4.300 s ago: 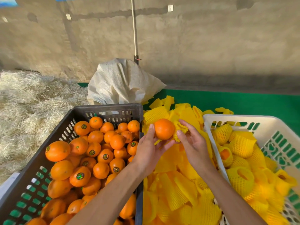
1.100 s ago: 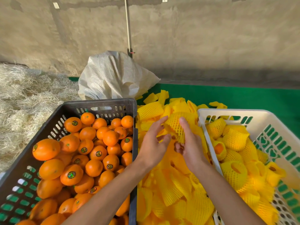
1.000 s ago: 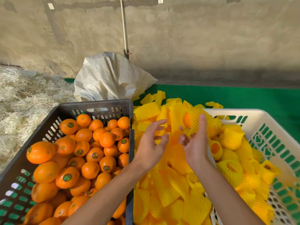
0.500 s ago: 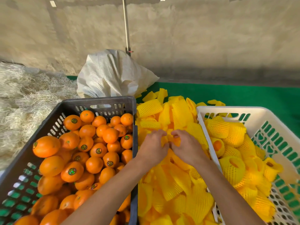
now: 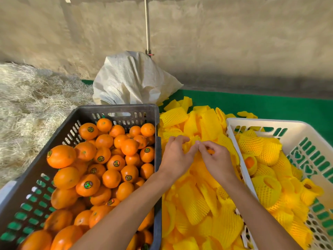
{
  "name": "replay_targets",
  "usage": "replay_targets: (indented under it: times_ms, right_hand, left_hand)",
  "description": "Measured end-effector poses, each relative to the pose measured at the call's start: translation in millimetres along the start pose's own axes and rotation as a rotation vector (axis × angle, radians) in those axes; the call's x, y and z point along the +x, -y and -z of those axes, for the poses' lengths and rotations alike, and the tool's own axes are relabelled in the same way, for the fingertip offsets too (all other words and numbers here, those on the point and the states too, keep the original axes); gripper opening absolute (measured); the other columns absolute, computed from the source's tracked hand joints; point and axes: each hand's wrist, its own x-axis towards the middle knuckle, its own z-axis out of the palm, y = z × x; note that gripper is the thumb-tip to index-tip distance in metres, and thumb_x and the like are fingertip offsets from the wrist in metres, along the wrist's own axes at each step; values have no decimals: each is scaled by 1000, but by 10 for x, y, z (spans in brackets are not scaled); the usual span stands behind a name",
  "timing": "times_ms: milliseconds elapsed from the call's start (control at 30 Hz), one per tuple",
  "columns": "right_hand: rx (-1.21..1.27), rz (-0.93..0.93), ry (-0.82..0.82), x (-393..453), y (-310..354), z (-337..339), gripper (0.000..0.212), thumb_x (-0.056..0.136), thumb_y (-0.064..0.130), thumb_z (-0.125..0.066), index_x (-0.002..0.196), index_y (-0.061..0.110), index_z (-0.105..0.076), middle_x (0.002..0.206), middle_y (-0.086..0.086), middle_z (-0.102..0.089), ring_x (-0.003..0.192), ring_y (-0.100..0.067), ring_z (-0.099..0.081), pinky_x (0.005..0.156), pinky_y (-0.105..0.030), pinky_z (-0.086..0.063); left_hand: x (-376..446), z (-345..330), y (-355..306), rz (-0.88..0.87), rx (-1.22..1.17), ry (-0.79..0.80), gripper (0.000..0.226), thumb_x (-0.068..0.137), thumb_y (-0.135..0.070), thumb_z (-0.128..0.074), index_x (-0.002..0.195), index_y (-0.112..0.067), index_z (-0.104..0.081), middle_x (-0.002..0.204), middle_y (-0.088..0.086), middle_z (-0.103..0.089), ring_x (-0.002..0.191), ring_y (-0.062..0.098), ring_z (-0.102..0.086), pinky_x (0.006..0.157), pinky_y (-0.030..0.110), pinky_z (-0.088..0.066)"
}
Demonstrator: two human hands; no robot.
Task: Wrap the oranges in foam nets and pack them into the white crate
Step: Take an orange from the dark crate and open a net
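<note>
While both hands, left hand (image 5: 177,156) and right hand (image 5: 217,159), pinch ribbed yellow foam net (image 5: 191,143), glossy round oranges (image 5: 100,165) fill dark slotted crate (image 5: 115,110).

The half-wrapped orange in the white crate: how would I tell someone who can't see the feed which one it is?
Start at the white crate on the right, full of netted fruit. Look along its left wall, just right of the person's right hand. There sits the half-wrapped orange, the only one there whose bare orange skin shows clearly through its net's open end; its neighbours look yellow all over.
</note>
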Motion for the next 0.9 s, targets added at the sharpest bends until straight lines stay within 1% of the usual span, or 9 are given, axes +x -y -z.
replay_targets:
  times_ms: [133,300,367,433,567,667,733,800,900]
  right_hand:
    - [236,-142,62,-12,104,38,31,99,52,-56,87,28,-72,57,-1,-55,53,-16,-60,48,-24,-47]
    - [353,-106,118,12,138,81,20,101,27,-59,114,24,-74,103,10,-76,94,-12,-72,68,-25,-59]
    - [332,-38,142,-5,138,101,22,99,22,-64,119,27,-71,112,15,-73,104,-4,-69,78,-18,-56]
    - [272,-25,136,-25,145,79,29,96,20,-69,122,32,-66,112,19,-69,100,-5,-69,76,-18,-55]
    - [94,-14,45,-65,166,-65,41,91,23,-73,125,32,-52,107,19,-63,92,-5,-66,70,-21,-57]
    - [-51,-7,-48,-64,119,-86,27,98,28,-63,124,27,-56,99,8,-66,76,-2,-61,59,-10,-46]
    - [62,-101,-105,-24,107,-72,16,101,26,-58,116,26,-62,84,2,-73,58,-2,-60,48,-10,-41]
    - [236,-185,-122,23,123,-34,11,102,24,-56,108,27,-65,71,-3,-74,49,-3,-63,44,-12,-42]
    - [295,-155,-102,27,153,2,11,103,27,-57,96,23,-66,72,-1,-72,59,-15,-71,49,-16,-47]
  left_hand:
    - [4,-7,-18,51,-56,37,51,98,-51,-64,133,-14,-63,126,1,-62,103,16,-62,79,25,-48]
    - [6,79,-103,39,-157,-32,48,98,-51,-64,127,-13,-70,120,-3,-69,102,11,-63,76,18,-48]
    - [4,105,-126,2,-216,-65,35,101,-41,-64,112,-10,-76,101,-5,-72,89,8,-61,75,20,-47]
    - [-19,122,-153,-16,-262,-64,28,104,-29,-62,91,-8,-74,77,-10,-62,74,5,-53,68,21,-41]
    - [-36,106,-148,-71,-233,-23,31,107,-22,-57,92,1,-72,87,7,-63,81,13,-52,71,31,-42]
    - [-46,103,-160,-108,-244,-82,32,108,-21,-54,81,-9,-65,73,-3,-57,67,7,-45,62,28,-38]
    - [-38,130,-152,-95,-294,-176,28,109,-23,-52,83,-20,-62,70,-9,-53,64,7,-48,59,24,-41]
    - [-17,172,-131,-78,-343,-261,20,109,-25,-53,100,-16,-69,81,-10,-63,75,8,-62,64,20,-49]
    - [36,310,-80,-65,-374,-282,19,106,-26,-59,118,-18,-71,111,-11,-72,102,7,-68,82,23,-57]
